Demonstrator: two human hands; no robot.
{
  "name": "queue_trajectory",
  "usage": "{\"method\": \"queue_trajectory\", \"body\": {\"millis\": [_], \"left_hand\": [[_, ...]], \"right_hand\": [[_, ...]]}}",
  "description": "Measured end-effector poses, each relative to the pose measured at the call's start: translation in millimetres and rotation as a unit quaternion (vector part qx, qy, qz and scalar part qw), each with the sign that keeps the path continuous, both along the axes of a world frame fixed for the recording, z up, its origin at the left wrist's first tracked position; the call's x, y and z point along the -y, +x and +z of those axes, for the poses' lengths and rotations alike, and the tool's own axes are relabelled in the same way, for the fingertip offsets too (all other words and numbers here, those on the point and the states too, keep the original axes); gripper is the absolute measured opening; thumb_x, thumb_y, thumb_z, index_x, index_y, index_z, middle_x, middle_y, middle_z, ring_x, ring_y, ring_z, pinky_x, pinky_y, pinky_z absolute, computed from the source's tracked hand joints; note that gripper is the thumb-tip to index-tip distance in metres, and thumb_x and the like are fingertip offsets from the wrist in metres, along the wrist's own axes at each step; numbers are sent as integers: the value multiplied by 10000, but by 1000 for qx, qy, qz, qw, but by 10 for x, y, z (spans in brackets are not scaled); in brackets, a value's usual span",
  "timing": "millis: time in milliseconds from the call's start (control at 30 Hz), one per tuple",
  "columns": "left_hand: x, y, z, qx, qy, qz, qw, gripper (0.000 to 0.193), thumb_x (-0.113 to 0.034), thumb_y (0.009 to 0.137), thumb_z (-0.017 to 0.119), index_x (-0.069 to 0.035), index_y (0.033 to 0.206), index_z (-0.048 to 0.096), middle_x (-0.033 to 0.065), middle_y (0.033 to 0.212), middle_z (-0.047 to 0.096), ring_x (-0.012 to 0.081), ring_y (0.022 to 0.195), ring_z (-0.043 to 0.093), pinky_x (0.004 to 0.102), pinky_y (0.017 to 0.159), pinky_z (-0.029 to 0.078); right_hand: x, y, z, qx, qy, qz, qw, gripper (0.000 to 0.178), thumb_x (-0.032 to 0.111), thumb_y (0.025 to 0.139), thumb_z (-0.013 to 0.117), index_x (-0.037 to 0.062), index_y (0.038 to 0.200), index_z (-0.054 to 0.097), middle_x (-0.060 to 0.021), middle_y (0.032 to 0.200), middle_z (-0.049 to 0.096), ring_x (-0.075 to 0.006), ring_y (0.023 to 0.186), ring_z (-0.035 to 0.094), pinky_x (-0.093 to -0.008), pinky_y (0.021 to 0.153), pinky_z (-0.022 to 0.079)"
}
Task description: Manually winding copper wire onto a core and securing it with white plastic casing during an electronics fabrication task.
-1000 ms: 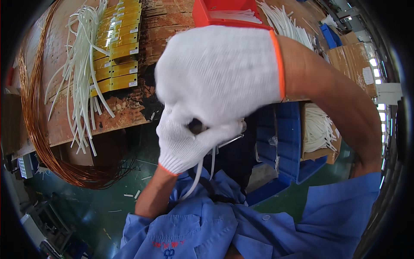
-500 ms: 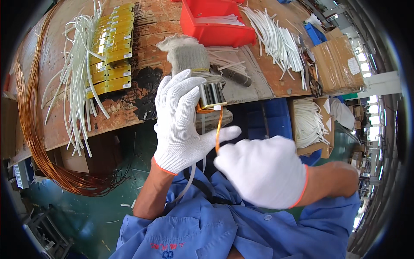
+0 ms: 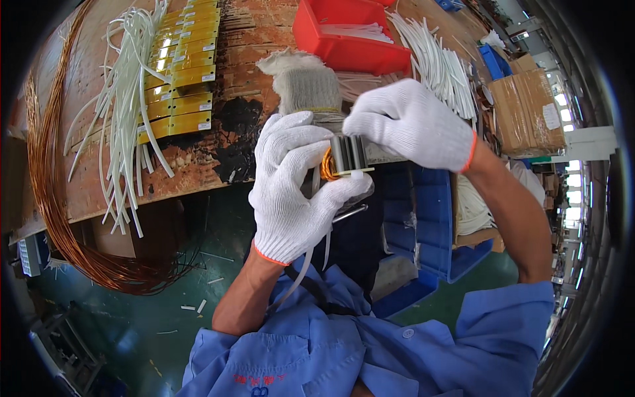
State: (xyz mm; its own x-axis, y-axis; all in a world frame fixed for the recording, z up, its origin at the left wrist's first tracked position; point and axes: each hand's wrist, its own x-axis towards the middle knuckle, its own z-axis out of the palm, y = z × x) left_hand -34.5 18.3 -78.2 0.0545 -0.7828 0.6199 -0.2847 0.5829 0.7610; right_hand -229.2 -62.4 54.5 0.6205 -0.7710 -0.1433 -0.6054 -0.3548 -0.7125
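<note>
White knit gloves with orange cuffs cover both hands. My left hand [image 3: 289,188] grips a small coil core [image 3: 348,155] with dark grey parallel bars and a pale plate along its lower end. Orange copper wire [image 3: 327,165] is wound at the core's left side, beside my fingers. My left thumb presses near a small white piece at the core's lower edge. At the core's upper right is my right hand [image 3: 417,126], its fingers curled together in a pinch; whatever they hold is hidden. Behind the core, a cloth-wrapped block [image 3: 307,89] rests at the bench edge.
On the wooden bench [image 3: 178,172] lie white tubes [image 3: 126,126], yellow strips [image 3: 192,73] and a long copper wire bundle [image 3: 49,178]. A red bin [image 3: 350,40] stands behind more white tubes [image 3: 440,66]. Blue bins [image 3: 423,212] and a cardboard box [image 3: 529,109] are at right.
My right hand has moved from below the core, where it drew copper wire toward me, up to the core's upper right. The core and my left hand appear slightly further right.
</note>
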Motion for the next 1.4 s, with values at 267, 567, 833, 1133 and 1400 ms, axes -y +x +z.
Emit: {"method": "queue_trajectory", "body": {"millis": [267, 567, 833, 1133, 1400], "left_hand": [[-65, -49, 148, -29, 73, 5, 997, 453, -220, 734, 1002, 16, 1064, 798, 150, 1226, 751, 332, 1257, 691, 440, 1099, 535], [-54, -21, 90, -1, 17, 20, 1000, 483, -222, 688, 1047, -23, 1028, 768, 134, 1170, 755, 373, 1254, 695, 489, 1081, 562], [-54, -27, 192, 94, -22, 2, 995, 584, -257, 788, 1001, -21, 1235, 709, 159, 1335, 702, 418, 1334, 640, 590, 1195, 454], [22, 4, -187, 42, -31, -8, 999, 596, -202, 779, 945, -51, 1290, 678, 166, 1297, 731, 394, 1340, 654, 586, 1256, 407], [2, 1, 93, 8, 8, -2, 1000, 475, -256, 755, 980, -4, 1096, 766, 165, 1198, 769, 415, 1242, 705, 582, 1211, 457]], "right_hand": [[381, 303, -63, -32, -467, 264, 844, 154, 213, 928, 780, 80, 996, 817, -74, 823, 691, -265, 799, 741, -406, 711, 601], [98, 19, -100, -13, -31, -27, 999, 285, 192, 1067, 720, -31, 899, 776, -123, 760, 752, -171, 712, 701, -358, 695, 545], [-1417, -79, -178, -147, -385, -40, 910, 99, 142, 962, 723, 68, 1027, 712, -53, 779, 642, -237, 608, 670, -373, 553, 537], [-726, 738, 425, -216, -364, 180, 888, 198, 216, 828, 768, 52, 928, 814, -100, 736, 702, -252, 692, 742, -415, 546, 556], [599, 447, 206, -133, 20, 210, 968, 312, 292, 1023, 767, 27, 864, 809, -63, 769, 746, -141, 720, 688, -350, 645, 536]]}}
